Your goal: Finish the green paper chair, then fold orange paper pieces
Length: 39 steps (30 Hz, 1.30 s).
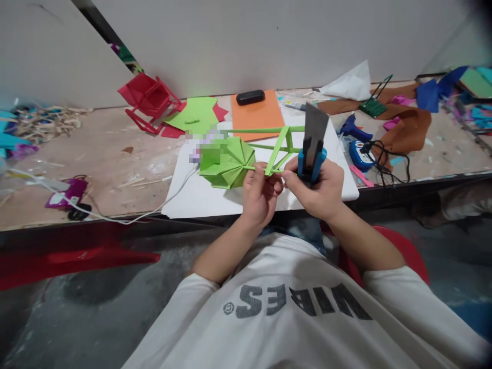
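A light green paper model [230, 166] lies sideways over a white board, with a pleated rounded part at left and a frame of rolled paper legs and braces [282, 146] at right. My left hand [261, 195] pinches the near paper leg beside the pleated part. The same leg's lower stretch is touched by the thumb of my right hand [321, 189]. That hand is also closed around the blue-and-black handle of a utility knife [315, 128], whose broad metal blade points up and away from the paper.
Behind the model are an orange sheet [253, 115], a black case [250, 97] and green paper [196, 114]. A red paper chair [148, 102] stands left. Right lie a blue glue gun [355, 128] and tangled black cable [384, 159]. A white cord [154, 210] crosses the table's left front.
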Tool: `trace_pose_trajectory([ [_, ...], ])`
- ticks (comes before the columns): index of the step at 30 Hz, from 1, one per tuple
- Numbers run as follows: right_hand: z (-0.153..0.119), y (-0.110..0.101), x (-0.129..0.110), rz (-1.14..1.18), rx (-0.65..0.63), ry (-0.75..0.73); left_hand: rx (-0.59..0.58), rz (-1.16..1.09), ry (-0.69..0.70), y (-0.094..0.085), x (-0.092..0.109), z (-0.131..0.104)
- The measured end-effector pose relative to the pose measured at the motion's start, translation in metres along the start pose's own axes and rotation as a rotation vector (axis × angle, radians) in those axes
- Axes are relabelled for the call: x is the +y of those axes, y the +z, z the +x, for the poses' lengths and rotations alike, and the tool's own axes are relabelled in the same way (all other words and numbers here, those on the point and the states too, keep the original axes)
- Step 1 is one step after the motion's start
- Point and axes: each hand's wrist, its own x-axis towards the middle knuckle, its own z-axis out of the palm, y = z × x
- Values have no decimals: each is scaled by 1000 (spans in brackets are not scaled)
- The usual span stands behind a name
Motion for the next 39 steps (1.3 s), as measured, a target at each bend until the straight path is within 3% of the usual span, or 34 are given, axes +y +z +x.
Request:
trace_pose_trajectory([
  [4,15,-13,11,1,-61,-59,-135,159,-45,-8,39,29],
  [9,57,-17,55,264,-184,-30,-334,234,26,-20,82,108],
  [12,80,3,89,248,-181,-21,-303,261,105,-31,88,157],
  [15,87,39,119,287,-158,40,-198,271,101,-48,77,185],
  [18,76,71,144,377,12,191,-127,263,69,-67,57,189],
  [20,63,82,159,362,5,238,-101,233,66,-76,45,185],
  [22,52,84,171,316,-38,187,-79,159,84,-77,37,181],
  [26,44,73,183,231,-65,-110,-14,66,69,-63,27,177],
  [31,53,55,183,94,-153,-454,-3,31,13,-39,20,173],
  [36,58,49,186,50,-139,-481,-18,-5,35,-23,12,176],
  [39,73,61,182,158,-12,-403,-14,-12,11,-15,14,180],
])
